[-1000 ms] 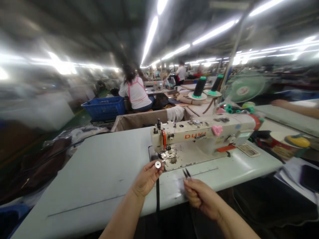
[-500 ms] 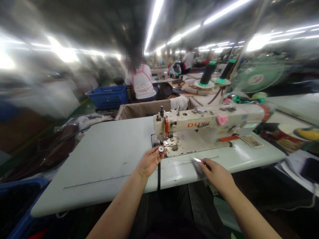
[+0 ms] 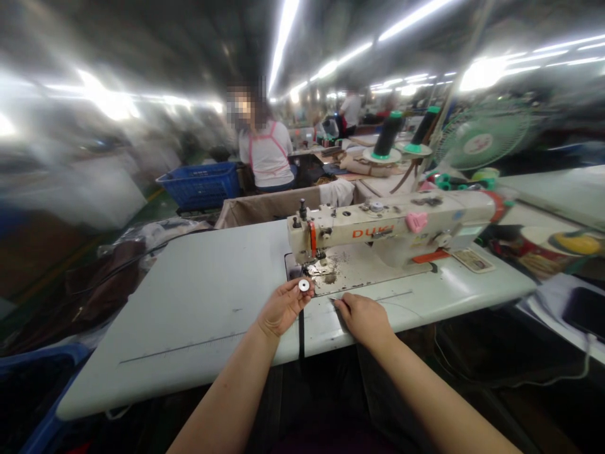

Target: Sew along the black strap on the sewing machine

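My left hand (image 3: 282,307) pinches a round silver bobbin (image 3: 304,285), its flat face with the centre hole toward me. It is held just in front of the needle area of a cream sewing machine (image 3: 392,230). Close by on the right, my right hand (image 3: 366,318) is closed over the front of the table, knuckles up. A small pointed metal tip of thread snips (image 3: 333,299) pokes out past its thumb and finger; the fingers hide most of them. A faint thread (image 3: 406,307) lies on the table to the right of this hand.
The pale table (image 3: 203,277) carries a printed ruler line. Thread cones (image 3: 387,140) and a green fan (image 3: 479,142) stand behind the machine. A cloth-lined bin (image 3: 265,205) adjoins the far edge. Beyond it are a blue basket (image 3: 201,183) and a seated person (image 3: 270,154).
My right hand has moved left with the snips, close to my left hand; their blade shows less. The left hand keeps the bobbin in nearly the same place. The view has shifted slightly.
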Motion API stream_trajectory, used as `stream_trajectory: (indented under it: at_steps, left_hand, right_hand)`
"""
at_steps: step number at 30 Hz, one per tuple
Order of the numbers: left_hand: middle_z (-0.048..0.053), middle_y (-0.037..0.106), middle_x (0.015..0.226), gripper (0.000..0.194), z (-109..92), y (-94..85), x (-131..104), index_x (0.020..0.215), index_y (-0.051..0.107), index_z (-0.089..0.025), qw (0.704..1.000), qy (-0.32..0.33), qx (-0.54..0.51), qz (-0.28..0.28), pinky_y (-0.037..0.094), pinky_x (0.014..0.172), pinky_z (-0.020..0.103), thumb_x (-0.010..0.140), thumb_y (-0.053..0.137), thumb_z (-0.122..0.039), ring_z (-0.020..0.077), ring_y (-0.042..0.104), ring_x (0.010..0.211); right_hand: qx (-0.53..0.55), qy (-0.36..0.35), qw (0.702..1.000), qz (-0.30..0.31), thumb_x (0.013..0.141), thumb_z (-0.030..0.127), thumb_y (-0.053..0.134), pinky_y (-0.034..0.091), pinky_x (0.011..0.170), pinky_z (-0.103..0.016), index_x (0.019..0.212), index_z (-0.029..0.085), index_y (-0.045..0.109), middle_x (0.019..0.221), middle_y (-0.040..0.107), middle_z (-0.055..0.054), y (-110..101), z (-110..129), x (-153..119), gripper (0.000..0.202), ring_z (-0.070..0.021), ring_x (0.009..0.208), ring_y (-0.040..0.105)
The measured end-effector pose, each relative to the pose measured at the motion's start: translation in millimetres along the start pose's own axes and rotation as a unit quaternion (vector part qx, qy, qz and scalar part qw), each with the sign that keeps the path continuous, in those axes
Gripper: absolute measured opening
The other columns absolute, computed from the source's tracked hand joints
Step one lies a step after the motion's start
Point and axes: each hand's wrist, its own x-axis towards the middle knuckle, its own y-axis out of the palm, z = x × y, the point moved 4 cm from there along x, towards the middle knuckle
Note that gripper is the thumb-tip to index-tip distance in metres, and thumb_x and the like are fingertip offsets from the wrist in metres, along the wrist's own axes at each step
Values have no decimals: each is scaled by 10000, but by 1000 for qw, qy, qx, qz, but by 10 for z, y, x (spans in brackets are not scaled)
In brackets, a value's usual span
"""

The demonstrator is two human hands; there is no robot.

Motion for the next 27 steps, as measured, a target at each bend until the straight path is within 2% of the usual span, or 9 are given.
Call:
stream_trajectory:
  at_steps: [4, 7, 9, 12, 16, 19, 22, 25, 27]
  left_hand:
    - [117, 804, 1032, 417, 11, 21, -6, 1118, 808, -120, 1000, -18, 3, 22, 574, 874, 265, 763, 967, -271, 180, 754, 923]
    - [126, 804, 1045, 419, 6, 13, 13, 1122, 806, -118, 1000, -15, 1, 25, 575, 870, 269, 766, 965, -272, 182, 754, 914]
    - [131, 804, 1060, 423, 1, 0, 13, 1136, 801, -116, 1000, -9, 0, 23, 577, 871, 267, 777, 958, -274, 183, 756, 919]
    - [128, 807, 1076, 431, -9, -21, -23, 1150, 799, -121, 1000, 0, 1, 21, 584, 876, 253, 780, 957, -278, 180, 759, 936]
    - [119, 814, 1061, 429, -33, -42, -98, 1141, 803, -132, 1000, 15, 2, 16, 600, 892, 253, 772, 963, -282, 185, 767, 952]
    - [117, 816, 1056, 411, -49, -60, -137, 1129, 807, -140, 1000, 23, 0, -3, 610, 905, 262, 773, 960, -277, 194, 775, 963]
    - [115, 816, 1053, 399, -55, -86, -198, 1118, 808, -141, 999, 25, -6, -23, 621, 876, 253, 771, 958, -269, 192, 778, 935]
    - [113, 809, 1051, 418, -32, -138, -355, 1118, 806, -142, 999, 21, -23, -38, 623, 861, 247, 755, 969, -272, 185, 768, 911]
    - [109, 800, 1023, 445, 15, -183, -529, 1108, 806, -136, 998, 13, -40, -39, 614, 863, 232, 730, 989, -284, 176, 756, 916]
  right_hand:
    - [17, -12, 1000, -19, 1081, 357, 547, 426, 697, -352, 875, 199, 729, 827, 795, -111, -61, -6, -122, 317, -289, 807, 716]
    - [31, -67, 997, -15, 1081, 339, 553, 472, 857, -406, 819, 216, 758, 844, 806, -97, -63, 141, -311, 355, -310, 932, 711]
    - [48, -125, 991, -10, 1098, 324, 528, 465, 1033, -427, 1038, 225, 803, 1131, 836, -90, 7, 296, -443, 298, -306, 1156, 690]
    - [82, -248, 965, 7, 1073, 291, 569, 341, 1268, -453, 1537, 154, 570, 1640, 565, -111, 199, 533, -578, 483, -304, 1519, 474]
    - [86, -255, 963, 11, 1072, 365, 576, 271, 1339, -454, 1629, 151, 447, 1720, 445, -94, 387, 558, -518, 610, -266, 1601, 379]
    - [74, -154, 985, -18, 1070, 346, 570, 263, 1344, -438, 1609, 169, 484, 1701, 475, -95, 360, 263, -405, 575, -250, 1589, 408]
    - [61, -5, 996, -61, 1079, 299, 502, 262, 1332, -500, 1583, 115, 502, 1670, 509, -167, 227, -352, -420, 537, -291, 1579, 423]
    - [39, 200, 971, -128, 1086, 308, 407, 209, 1276, -713, 1561, -4, 464, 1664, 441, -325, 24, -1199, -661, 571, -431, 1584, 371]
    - [37, 321, 934, -152, 1083, 302, 326, 331, 1137, -815, 1434, -46, 564, 1474, 585, -423, -97, -1715, -910, 549, -514, 1443, 528]
